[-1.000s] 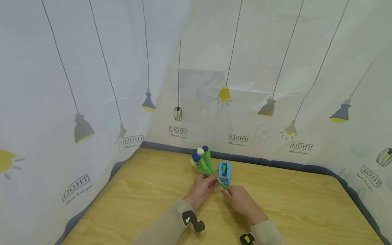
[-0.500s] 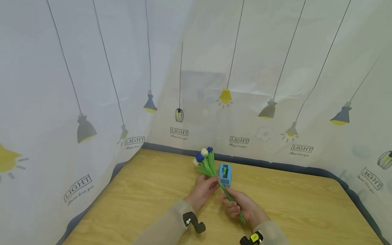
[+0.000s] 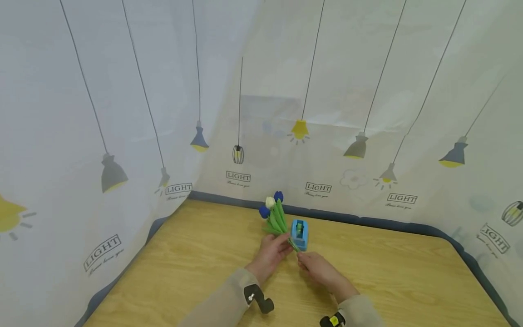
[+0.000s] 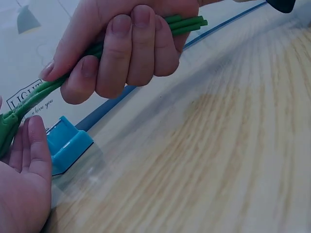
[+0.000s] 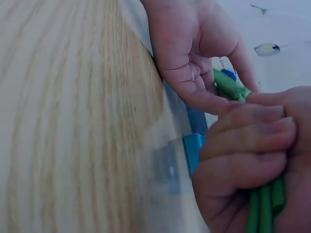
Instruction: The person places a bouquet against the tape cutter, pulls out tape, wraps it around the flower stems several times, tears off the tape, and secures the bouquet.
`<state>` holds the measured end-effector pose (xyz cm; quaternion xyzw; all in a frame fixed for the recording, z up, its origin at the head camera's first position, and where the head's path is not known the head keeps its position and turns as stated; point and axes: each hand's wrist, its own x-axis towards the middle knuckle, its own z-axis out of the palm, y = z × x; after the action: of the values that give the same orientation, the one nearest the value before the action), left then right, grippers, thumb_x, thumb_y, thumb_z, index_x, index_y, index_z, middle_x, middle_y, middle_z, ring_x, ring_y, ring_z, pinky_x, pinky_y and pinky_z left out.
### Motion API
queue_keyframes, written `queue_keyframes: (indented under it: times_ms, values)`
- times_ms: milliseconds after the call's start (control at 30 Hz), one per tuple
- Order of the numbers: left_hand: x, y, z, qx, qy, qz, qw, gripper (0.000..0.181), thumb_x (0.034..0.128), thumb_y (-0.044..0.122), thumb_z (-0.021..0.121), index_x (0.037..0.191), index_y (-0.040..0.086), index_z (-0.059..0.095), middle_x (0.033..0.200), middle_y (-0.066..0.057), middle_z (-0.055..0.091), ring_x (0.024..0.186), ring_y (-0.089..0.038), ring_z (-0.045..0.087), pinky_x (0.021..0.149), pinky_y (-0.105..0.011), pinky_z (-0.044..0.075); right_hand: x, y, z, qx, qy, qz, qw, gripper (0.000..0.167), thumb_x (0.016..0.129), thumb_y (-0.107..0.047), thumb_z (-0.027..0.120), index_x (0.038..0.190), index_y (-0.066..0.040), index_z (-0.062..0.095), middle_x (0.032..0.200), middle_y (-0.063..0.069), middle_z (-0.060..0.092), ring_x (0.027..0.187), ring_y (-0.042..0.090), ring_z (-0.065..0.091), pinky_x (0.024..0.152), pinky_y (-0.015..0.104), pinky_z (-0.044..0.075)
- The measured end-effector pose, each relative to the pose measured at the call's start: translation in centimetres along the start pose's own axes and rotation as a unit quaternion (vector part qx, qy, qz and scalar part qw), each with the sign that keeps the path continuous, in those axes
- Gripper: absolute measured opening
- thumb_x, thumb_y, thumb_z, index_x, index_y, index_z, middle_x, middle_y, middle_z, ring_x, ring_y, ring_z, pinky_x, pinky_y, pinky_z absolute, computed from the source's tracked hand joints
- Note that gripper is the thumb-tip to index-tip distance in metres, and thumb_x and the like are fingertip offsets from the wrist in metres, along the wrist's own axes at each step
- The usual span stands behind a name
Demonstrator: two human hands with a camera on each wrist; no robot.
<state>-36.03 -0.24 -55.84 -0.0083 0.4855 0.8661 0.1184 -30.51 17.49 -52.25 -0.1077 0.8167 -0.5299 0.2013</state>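
Note:
A small bunch of artificial tulips [image 3: 276,220], with blue and white heads and green leaves, leans up and left between the two hands in the head view. My left hand [image 3: 268,255] holds it just below the leaves, thumb on top. Lower down, my right hand [image 5: 243,155] grips the bundled green stems [image 4: 187,24] in curled fingers, and their cut ends stick out past the palm. A shiny patch shows on the stems between the hands. Right behind the hands a light-blue tape dispenser [image 3: 300,234] with a greenish roll stands on the table.
The wood-grain table [image 3: 408,272] reaches back to a pale curtain [image 3: 367,91] printed with hanging lamps, which has a dark blue lower edge [image 3: 351,216]. Black camera mounts [image 3: 258,298] sit on both wrists.
The right hand first slid down the stems and turned, showing their ends, then turned back and moved slightly up. The tulip heads shifted a little. The left hand stayed nearly in place.

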Motion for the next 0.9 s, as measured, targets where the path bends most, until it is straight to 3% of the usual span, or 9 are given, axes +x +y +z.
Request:
queue_keyframes:
  times_ms: [100,200,433,533,633,700,800,867,900]
  values:
    - [-0.2,0.0,-0.1,-0.002,0.000,-0.001,1.0000,0.026,0.1024,0.015,0.070,0.123,0.001,0.062,0.101,-0.005,0.076,0.089,-0.011,0.073,0.088,-0.027,0.063,0.0,-0.5,0.5,-0.108,0.071,-0.010,0.9916,0.047,0.115,-0.028,0.042,0.072,-0.012,0.049,0.057,-0.006,0.038,0.050,0.010,0.032,0.048,0.023,0.029]
    - [-0.3,0.0,-0.1,-0.003,-0.002,0.001,1.0000,0.027,0.1024,0.015,0.071,0.123,0.000,0.062,0.102,-0.005,0.076,0.088,-0.010,0.073,0.086,-0.025,0.063,0.0,-0.8,0.9,-0.196,0.117,-0.016,0.9734,0.045,0.114,-0.026,0.048,0.070,-0.013,0.051,0.060,-0.003,0.042,0.054,0.012,0.037,0.052,0.025,0.032]
    - [-0.1,-0.3,-0.3,0.008,0.000,0.003,1.0000,0.037,0.1018,0.013,0.072,0.132,-0.005,0.060,0.107,-0.006,0.074,0.091,-0.011,0.073,0.088,-0.025,0.063,-0.1,-0.8,1.3,-0.352,0.173,-0.053,0.9184,0.038,0.110,-0.025,0.057,0.074,-0.014,0.056,0.063,-0.003,0.046,0.058,0.014,0.044,0.056,0.030,0.039]
    - [-0.1,-0.5,-0.3,0.016,0.003,0.004,0.9999,0.038,0.1024,0.010,0.071,0.134,-0.007,0.058,0.106,-0.006,0.072,0.092,-0.011,0.072,0.088,-0.025,0.063,-0.2,-0.7,1.4,-0.373,0.177,-0.065,0.9084,0.035,0.110,-0.024,0.058,0.076,-0.014,0.057,0.065,-0.003,0.048,0.060,0.015,0.045,0.057,0.033,0.041]
    - [-0.2,-0.5,-0.3,0.021,0.006,0.004,0.9998,0.040,0.1027,0.008,0.069,0.136,-0.009,0.055,0.103,-0.003,0.069,0.091,-0.011,0.071,0.088,-0.024,0.063,0.0,-0.3,1.3,-0.348,0.161,-0.063,0.9214,0.036,0.111,-0.024,0.056,0.076,-0.014,0.056,0.064,-0.003,0.047,0.059,0.014,0.044,0.057,0.031,0.040]
    - [-0.1,-0.5,-0.2,0.023,0.004,0.009,0.9997,0.041,0.1025,0.008,0.069,0.137,-0.010,0.054,0.101,-0.002,0.068,0.090,-0.010,0.070,0.088,-0.024,0.063,0.1,0.0,1.2,-0.290,0.137,-0.047,0.9461,0.040,0.112,-0.027,0.052,0.075,-0.014,0.056,0.062,-0.003,0.046,0.055,0.013,0.043,0.053,0.028,0.039]
    - [0.1,-0.5,-0.3,0.023,-0.002,0.013,0.9996,0.043,0.1015,0.009,0.071,0.137,-0.010,0.055,0.100,-0.001,0.067,0.090,-0.010,0.070,0.087,-0.023,0.062,0.4,0.4,0.8,-0.149,0.082,-0.012,0.9853,0.045,0.114,-0.033,0.048,0.076,-0.011,0.058,0.058,-0.004,0.046,0.050,0.010,0.041,0.048,0.023,0.035]
    - [0.2,-0.6,-0.3,0.022,-0.003,0.013,0.9997,0.044,0.1007,0.009,0.072,0.137,-0.009,0.055,0.100,-0.002,0.068,0.089,-0.010,0.069,0.086,-0.023,0.062,0.3,0.6,0.4,-0.040,0.037,0.020,0.9983,0.049,0.113,-0.042,0.046,0.081,-0.009,0.062,0.058,-0.005,0.047,0.047,0.008,0.041,0.046,0.021,0.034]
    - [0.3,-0.6,-0.4,0.022,-0.002,0.011,0.9997,0.044,0.1005,0.009,0.072,0.137,-0.009,0.055,0.100,-0.002,0.068,0.089,-0.010,0.069,0.085,-0.023,0.062,0.3,0.7,0.2,0.013,0.013,0.034,0.9993,0.050,0.113,-0.046,0.046,0.084,-0.009,0.063,0.058,-0.006,0.048,0.046,0.006,0.041,0.045,0.020,0.035]
